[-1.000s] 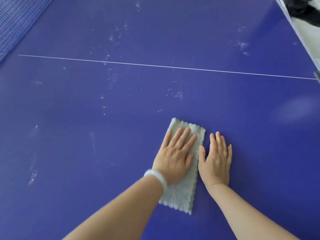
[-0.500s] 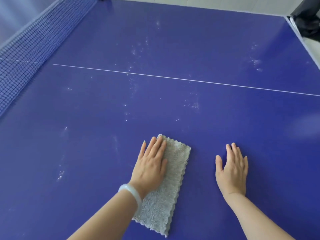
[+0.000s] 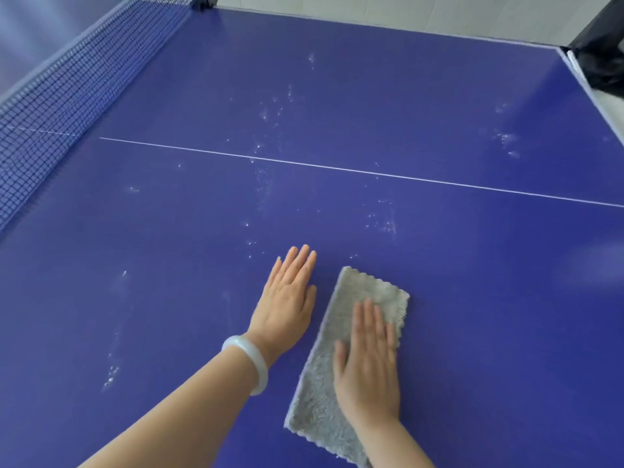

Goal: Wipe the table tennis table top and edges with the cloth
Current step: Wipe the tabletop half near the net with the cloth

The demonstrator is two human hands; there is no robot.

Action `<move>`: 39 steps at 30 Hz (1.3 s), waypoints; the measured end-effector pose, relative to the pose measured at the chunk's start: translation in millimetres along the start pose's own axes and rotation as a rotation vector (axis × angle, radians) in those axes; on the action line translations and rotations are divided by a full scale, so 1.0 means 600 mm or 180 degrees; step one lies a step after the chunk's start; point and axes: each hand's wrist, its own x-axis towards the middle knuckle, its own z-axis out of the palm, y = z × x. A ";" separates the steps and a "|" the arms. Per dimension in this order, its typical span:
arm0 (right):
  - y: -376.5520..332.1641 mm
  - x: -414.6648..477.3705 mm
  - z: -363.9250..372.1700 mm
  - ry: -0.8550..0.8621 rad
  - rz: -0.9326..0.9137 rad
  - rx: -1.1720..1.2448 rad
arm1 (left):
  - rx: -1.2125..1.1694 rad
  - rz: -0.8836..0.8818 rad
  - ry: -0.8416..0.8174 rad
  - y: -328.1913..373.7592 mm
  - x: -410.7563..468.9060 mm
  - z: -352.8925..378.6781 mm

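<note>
Presses the grey cloth (image 3: 317, 393) flat against the blue table (image 3: 472, 298) with the right hand (image 3: 368, 363), fingers straight and close together, palm over the middle of the cloth, nothing curled round it. Rests the left hand (image 3: 287, 298) flat on bare table just beside the cloth's left edge, fingers straight, gripping nothing; wears a white bracelet (image 3: 251, 363) on that wrist.

Keeps the cloth folded into a long strip, long axis running away from the body and leaning a little right at the far end. Leaves white specks (image 3: 385, 226) lying ahead of that far end, more past the white line (image 3: 337, 167) and towards the far right corner, with streaks well left of the left hand.

Probably calls for a forward push by the right hand, along the strip's length, towards the nearest specks. Shows no container anywhere; only the net (image 3: 50, 106) at far left, well apart.
</note>
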 end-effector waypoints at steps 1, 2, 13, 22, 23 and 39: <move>0.023 0.013 -0.005 0.0033 0.0072 -0.0075 | 0.0275 0.0024 -0.0052 -0.010 0.013 0.000; 0.047 0.030 -0.010 0.0032 0.0171 -0.0153 | 0.0515 0.0017 -0.0158 -0.017 0.023 0.003; 0.122 0.292 -0.037 -0.0044 0.1073 -0.0269 | 0.0950 -0.0178 -0.0096 -0.028 0.032 0.034; 0.204 0.388 -0.040 0.0286 0.0801 0.0055 | 0.0934 -0.0172 -0.0112 -0.022 0.030 0.031; 0.201 0.429 -0.043 0.0365 0.0977 0.0170 | 0.0941 -0.0179 -0.0106 -0.022 0.030 0.031; 0.078 0.442 -0.017 -0.0516 -0.1271 0.0224 | 0.0960 -0.0207 -0.0129 -0.021 0.031 0.030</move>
